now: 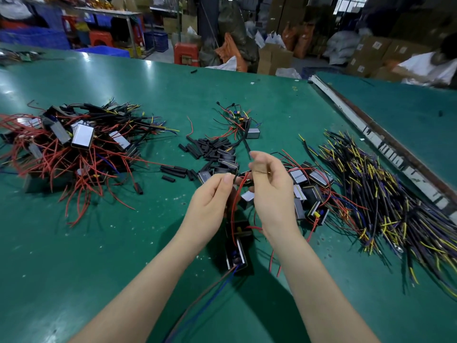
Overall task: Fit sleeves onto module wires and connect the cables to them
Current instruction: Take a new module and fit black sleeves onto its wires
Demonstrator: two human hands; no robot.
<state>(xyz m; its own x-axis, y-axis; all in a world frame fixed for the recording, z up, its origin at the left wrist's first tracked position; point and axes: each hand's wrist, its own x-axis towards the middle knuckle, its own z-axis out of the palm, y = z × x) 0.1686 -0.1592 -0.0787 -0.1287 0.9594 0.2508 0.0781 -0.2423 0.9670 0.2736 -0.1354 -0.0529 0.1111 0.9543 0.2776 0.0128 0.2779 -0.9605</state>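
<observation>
Both hands are raised over the green table (123, 243). My left hand (210, 204) pinches a red wire (236, 201) between thumb and fingers. That wire runs down to a black module (236, 256) hanging below the hands, with brown and blue leads trailing toward me. My right hand (269, 189) pinches a thin black cable (247, 147) at its fingertips, close to the left hand's fingers. Loose black sleeves (207, 147) lie just beyond the hands. What sits between the two sets of fingertips is hidden.
A heap of modules with red wires (74, 147) fills the left. More modules (309, 184) lie right of the hands, beside a long pile of black, yellow and purple cables (385, 194). One module with cable (252, 132) lies farther back. A metal rail (371, 134) divides the tables.
</observation>
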